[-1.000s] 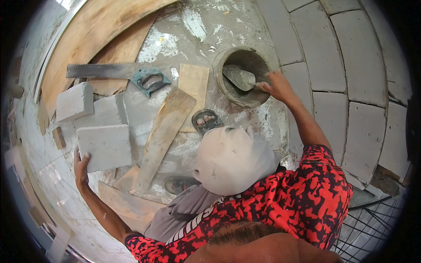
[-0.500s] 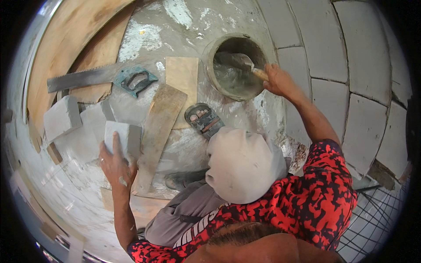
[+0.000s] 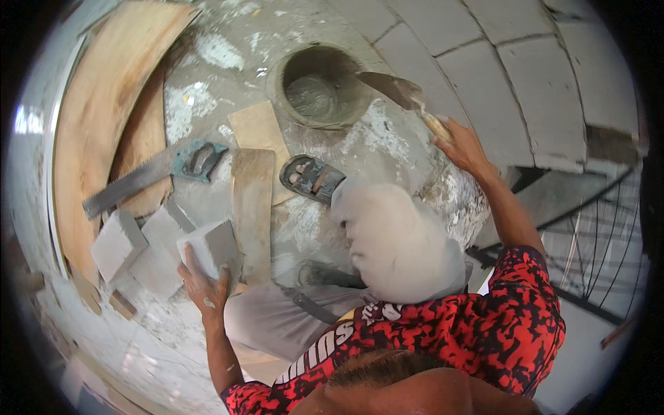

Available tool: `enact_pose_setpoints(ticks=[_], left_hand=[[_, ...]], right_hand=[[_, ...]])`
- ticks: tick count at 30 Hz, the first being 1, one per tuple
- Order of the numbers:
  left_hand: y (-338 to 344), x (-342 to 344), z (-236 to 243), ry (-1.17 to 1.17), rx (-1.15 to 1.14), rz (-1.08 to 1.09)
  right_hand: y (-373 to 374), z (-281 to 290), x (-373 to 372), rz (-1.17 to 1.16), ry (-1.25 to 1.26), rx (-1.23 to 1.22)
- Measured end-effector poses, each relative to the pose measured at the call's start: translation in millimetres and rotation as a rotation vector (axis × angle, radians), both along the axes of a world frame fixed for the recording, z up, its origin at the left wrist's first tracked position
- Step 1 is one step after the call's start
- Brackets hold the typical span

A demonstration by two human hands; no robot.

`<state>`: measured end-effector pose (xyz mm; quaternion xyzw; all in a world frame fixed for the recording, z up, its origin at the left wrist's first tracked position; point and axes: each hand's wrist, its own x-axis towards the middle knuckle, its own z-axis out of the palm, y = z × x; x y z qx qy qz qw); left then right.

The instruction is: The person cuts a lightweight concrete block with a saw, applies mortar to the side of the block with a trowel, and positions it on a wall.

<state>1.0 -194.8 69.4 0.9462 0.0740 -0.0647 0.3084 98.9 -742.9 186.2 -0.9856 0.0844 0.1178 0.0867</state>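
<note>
My right hand (image 3: 462, 147) is wrapped around the wooden handle of a trowel (image 3: 395, 90). The trowel's dark, wet blade points left, its tip at the rim of a round bucket (image 3: 282, 93) with grey mortar (image 3: 311, 97) in its bottom. At the left, my left hand (image 3: 205, 285) grips the near side of a pale grey block (image 3: 213, 247), thumb and fingers spread over its edges. Two more such blocks, a tilted one (image 3: 119, 245) and a flatter one (image 3: 164, 232), lie just beyond it.
A handsaw (image 3: 135, 183) with a teal handle lies beyond the blocks. Plywood sheets (image 3: 104, 97) curve along the left side, and a narrow board (image 3: 252, 207) lies by my sandalled foot (image 3: 311, 178). Large grey block courses (image 3: 491, 90) stand at right, above a black metal grille (image 3: 602, 242).
The trowel has come out of the bucket's mortar, moving right and toward me. My left hand stays on the same block. The whole view has turned and shifted.
</note>
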Motion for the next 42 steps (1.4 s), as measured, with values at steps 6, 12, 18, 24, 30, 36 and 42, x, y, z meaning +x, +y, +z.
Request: enact_pose_setpoints(ticks=[6,12,18,24,30,36,42], left_hand=[[15,11,19,-0.061,-0.018,-0.067],[-45,68,106,-0.161,-0.175,-0.318],[-122,119,3,-0.082,-0.464,-0.441],[-218,109,-77,0.630,-0.871,-0.264],[-217,130,-136,0.797,-0.810,-0.373],[-195,227,-128,0.594,-1.068,0.157],[-239,288,-140,0.212,-1.268,0.262]], right_hand=[[-13,21,-109,-0.247,-0.121,-0.006],[-34,-32,-83,-0.472,-0.099,0.356],[-41,-80,-31,-0.475,-0.236,0.848],[-78,-135,-23,-0.452,-0.134,0.930],[-109,-184,-42,-0.354,-0.222,1.012],[-126,-170,-36,-0.365,-0.161,1.198],[-121,-157,-3,0.003,-0.194,0.974]])
